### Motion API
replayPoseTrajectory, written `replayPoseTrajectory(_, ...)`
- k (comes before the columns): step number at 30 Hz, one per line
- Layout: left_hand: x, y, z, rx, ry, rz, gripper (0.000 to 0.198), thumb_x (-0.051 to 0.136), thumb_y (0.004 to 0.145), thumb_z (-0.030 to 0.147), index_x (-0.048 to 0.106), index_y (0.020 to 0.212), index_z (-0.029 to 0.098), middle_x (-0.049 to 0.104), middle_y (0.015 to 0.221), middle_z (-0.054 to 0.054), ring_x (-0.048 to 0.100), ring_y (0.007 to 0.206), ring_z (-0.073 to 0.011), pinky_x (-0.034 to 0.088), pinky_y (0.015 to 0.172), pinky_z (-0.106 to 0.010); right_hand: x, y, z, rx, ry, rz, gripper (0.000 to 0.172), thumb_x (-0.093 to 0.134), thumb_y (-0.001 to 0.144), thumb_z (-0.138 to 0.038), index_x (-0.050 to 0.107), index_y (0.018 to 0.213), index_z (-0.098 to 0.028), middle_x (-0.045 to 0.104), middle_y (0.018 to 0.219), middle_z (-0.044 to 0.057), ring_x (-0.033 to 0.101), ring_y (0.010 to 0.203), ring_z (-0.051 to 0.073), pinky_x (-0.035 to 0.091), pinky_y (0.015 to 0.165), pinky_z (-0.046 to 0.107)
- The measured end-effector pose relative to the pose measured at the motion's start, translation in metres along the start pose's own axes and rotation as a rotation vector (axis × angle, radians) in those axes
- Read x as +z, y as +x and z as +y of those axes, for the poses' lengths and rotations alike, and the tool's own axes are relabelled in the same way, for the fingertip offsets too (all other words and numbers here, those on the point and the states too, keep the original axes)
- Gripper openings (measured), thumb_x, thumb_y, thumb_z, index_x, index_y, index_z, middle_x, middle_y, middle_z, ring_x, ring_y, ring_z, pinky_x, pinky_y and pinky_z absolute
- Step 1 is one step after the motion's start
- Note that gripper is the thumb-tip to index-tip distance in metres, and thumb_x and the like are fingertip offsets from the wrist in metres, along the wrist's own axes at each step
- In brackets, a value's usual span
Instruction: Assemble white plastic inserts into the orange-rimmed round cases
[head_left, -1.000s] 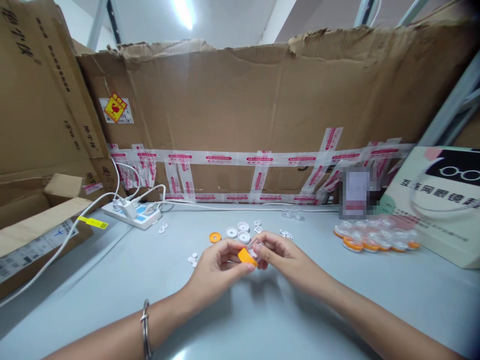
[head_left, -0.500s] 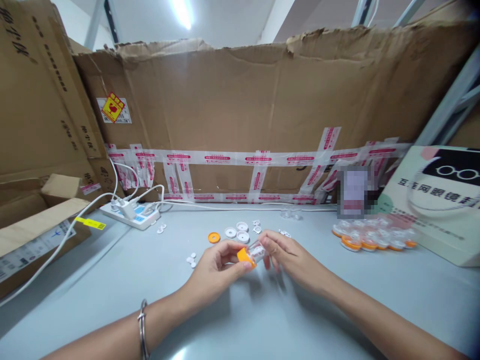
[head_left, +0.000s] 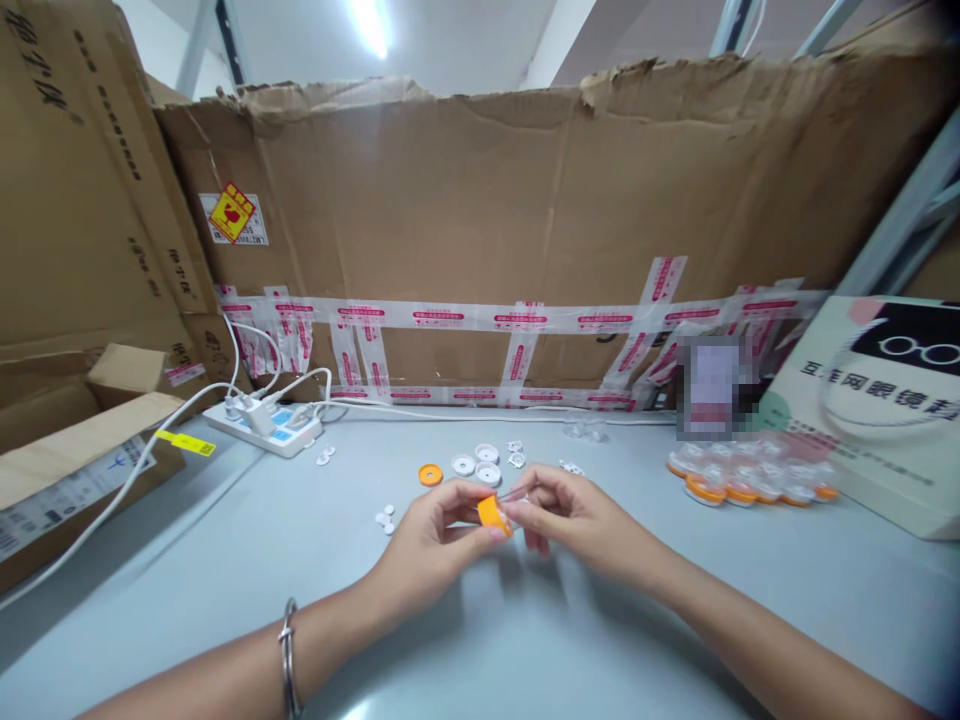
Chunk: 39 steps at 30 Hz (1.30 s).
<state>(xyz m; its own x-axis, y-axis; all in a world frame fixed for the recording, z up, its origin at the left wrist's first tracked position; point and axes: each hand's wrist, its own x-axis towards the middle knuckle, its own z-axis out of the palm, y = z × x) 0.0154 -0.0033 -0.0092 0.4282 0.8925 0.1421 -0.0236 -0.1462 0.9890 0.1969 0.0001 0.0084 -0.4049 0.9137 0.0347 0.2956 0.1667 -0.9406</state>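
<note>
My left hand [head_left: 431, 535] pinches an orange round base [head_left: 493, 516] between thumb and fingers, its rim tilted toward the right. From the other side my right hand [head_left: 574, 510] grips a clear plastic cover [head_left: 513, 493] that meets the orange base; the fingers hide most of it. Beyond the hands lie an orange ring [head_left: 430, 475] and several white rings [head_left: 463, 466]. Small white cut-out pieces [head_left: 515, 460] rest just behind my right hand. Left of my left hand is a little group of white discs [head_left: 385, 519].
Clear covers [head_left: 585, 431] lie near the back. Several orange-and-white pieces with clear tops [head_left: 739, 478] are grouped at right, beside a pale printed box [head_left: 870, 430]. A power strip [head_left: 285, 430] with white cables sits left. Large cardboard [head_left: 450, 200] walls the table's back.
My right hand's fingers have curled in closer to the orange base, covering more of the clear cover. The view has shifted slightly; my left hand keeps its hold.
</note>
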Motion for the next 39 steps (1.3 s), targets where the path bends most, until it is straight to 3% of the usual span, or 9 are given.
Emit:
replayPoseTrajectory(3, 0.0, -0.001, -0.001, 0.026, 0.085, 0.012, 0.026, 0.067, 0.069, 0.023, 0.058, 0.092, 0.015, 0.062, 0.094, -0.007, 0.058, 0.092, -0.0204, 0.047, 0.082, -0.035, 0.004, 0.0, 0.005, 0.103, -0.144, 0.07, 0.052, 0.037, 0.078, -0.066, 0.048, 0.058, -0.018, 0.038, 0.036, -0.006, 0.037, 0.033, 0.009, 0.029, 0.04, 0.023)
replayPoseTrajectory(6, 0.002, -0.002, 0.0, 0.026, 0.087, 0.024, 0.025, 0.066, 0.07, 0.022, 0.057, 0.092, 0.015, 0.061, 0.093, -0.007, 0.059, 0.091, -0.02, 0.048, 0.081, -0.034, 0.004, -0.001, 0.007, 0.052, -0.172, 0.068, 0.066, 0.02, 0.077, -0.072, 0.051, 0.055, -0.017, 0.037, 0.037, -0.005, 0.036, 0.036, 0.009, 0.03, 0.043, 0.025)
replayPoseTrajectory(10, 0.002, -0.002, 0.003, 0.023, 0.018, 0.004, 0.025, 0.063, 0.073, 0.023, 0.056, 0.095, 0.015, 0.062, 0.093, -0.007, 0.058, 0.091, -0.0194, 0.049, 0.079, -0.033, -0.002, -0.002, 0.002, -0.082, 0.02, 0.022, 0.045, 0.044, 0.078, -0.061, 0.052, 0.096, -0.02, 0.055, 0.071, -0.001, 0.053, 0.063, 0.013, 0.043, 0.059, 0.025)
replayPoseTrajectory(12, 0.002, -0.003, 0.003, 0.027, 0.008, -0.003, 0.024, 0.063, 0.074, 0.023, 0.056, 0.095, 0.015, 0.062, 0.094, -0.007, 0.059, 0.091, -0.0195, 0.049, 0.079, -0.034, -0.003, -0.002, -0.001, -0.102, 0.078, -0.011, 0.038, 0.057, 0.075, -0.051, 0.049, 0.098, -0.021, 0.055, 0.08, -0.001, 0.054, 0.071, 0.012, 0.044, 0.064, 0.025)
replayPoseTrajectory(15, 0.001, -0.003, 0.003, 0.038, 0.048, 0.018, 0.024, 0.065, 0.071, 0.021, 0.057, 0.093, 0.016, 0.062, 0.094, -0.006, 0.059, 0.091, -0.0193, 0.049, 0.08, -0.034, 0.0, -0.001, -0.002, -0.029, 0.052, -0.007, 0.031, 0.057, 0.075, -0.049, 0.049, 0.077, -0.019, 0.054, 0.065, -0.003, 0.052, 0.054, 0.01, 0.043, 0.052, 0.023)
replayPoseTrajectory(19, 0.002, -0.003, 0.001, 0.028, 0.143, -0.006, 0.024, 0.067, 0.068, 0.018, 0.059, 0.091, 0.016, 0.063, 0.093, -0.006, 0.059, 0.092, -0.0192, 0.049, 0.082, -0.034, 0.004, -0.001, 0.003, 0.054, -0.054, 0.065, 0.044, 0.043, 0.079, -0.059, 0.041, 0.061, -0.019, 0.042, 0.047, -0.006, 0.042, 0.036, 0.008, 0.031, 0.034, 0.019)
replayPoseTrajectory(25, 0.0, -0.002, 0.003, 0.085, 0.172, 0.038, 0.021, 0.063, 0.074, 0.019, 0.056, 0.093, 0.017, 0.061, 0.096, -0.006, 0.059, 0.092, -0.0174, 0.049, 0.084, -0.034, 0.008, -0.004, 0.002, -0.038, -0.002, -0.005, 0.034, 0.05, 0.079, -0.053, 0.046, 0.09, -0.021, 0.054, 0.065, -0.004, 0.055, 0.058, 0.011, 0.044, 0.056, 0.024)
replayPoseTrajectory(34, -0.002, -0.011, 0.002, 0.56, 0.698, -0.007, 0.027, 0.051, 0.082, 0.011, 0.052, 0.107, 0.021, 0.06, 0.104, -0.007, 0.054, 0.1, -0.0189, 0.043, 0.089, -0.034, 0.019, -0.001, 0.009, 0.204, 0.178, -0.144, 0.055, 0.021, 0.08, -0.067, 0.04, 0.102, -0.02, 0.046, 0.031, -0.01, 0.032, 0.02, 0.008, 0.019, 0.026, 0.015)
replayPoseTrajectory(39, -0.001, -0.011, -0.001, 0.484, 0.66, 0.006, 0.033, 0.058, 0.078, 0.016, 0.047, 0.109, 0.022, 0.058, 0.102, -0.006, 0.056, 0.094, -0.0195, 0.046, 0.083, -0.034, 0.023, -0.004, 0.002, 0.057, 0.188, -0.104, 0.039, 0.051, 0.078, -0.053, 0.042, 0.1, -0.022, 0.055, 0.057, -0.006, 0.052, 0.044, 0.009, 0.04, 0.046, 0.02)
